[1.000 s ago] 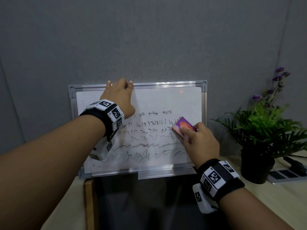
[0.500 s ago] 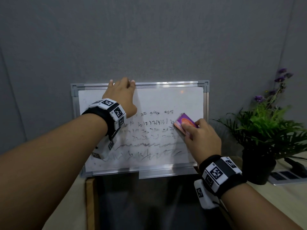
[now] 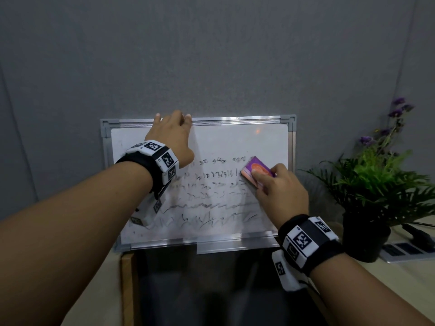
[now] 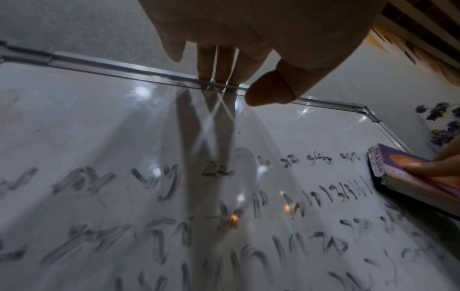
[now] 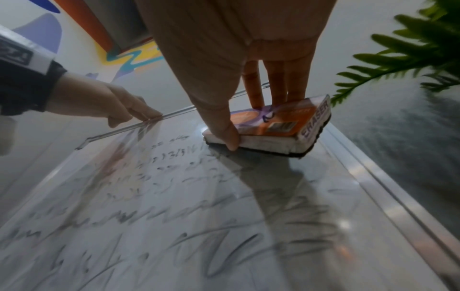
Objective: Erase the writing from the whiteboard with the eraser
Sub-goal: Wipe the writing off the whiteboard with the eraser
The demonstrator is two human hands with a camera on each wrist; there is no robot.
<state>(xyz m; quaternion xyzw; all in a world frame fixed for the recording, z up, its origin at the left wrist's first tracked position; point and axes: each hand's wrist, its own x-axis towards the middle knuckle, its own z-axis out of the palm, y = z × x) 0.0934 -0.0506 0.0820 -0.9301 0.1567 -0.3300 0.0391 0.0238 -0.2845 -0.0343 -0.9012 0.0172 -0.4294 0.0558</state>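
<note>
A whiteboard (image 3: 235, 142) in a metal frame leans against the grey wall, with smeared black writing across its middle and lower part. My right hand (image 3: 280, 191) grips the purple and orange eraser (image 3: 257, 169), thumb on its side and fingers on top. It presses the eraser flat on the board near the right edge, at the end of the upper lines. In the right wrist view the eraser (image 5: 278, 126) shows its dark felt against the board (image 5: 286, 196). My left hand (image 3: 173, 135) rests its fingers (image 4: 224, 65) on the board's top rim, left of centre.
A potted plant (image 3: 376, 184) with purple flowers stands on the wooden table (image 3: 400, 278), close to the board's right edge. A black device (image 3: 416, 234) lies behind the pot. A dark surface (image 3: 211, 290) stretches below the board's tray.
My right hand has slid the eraser a little upward on the board's right side. The left hand has stayed on the top rim.
</note>
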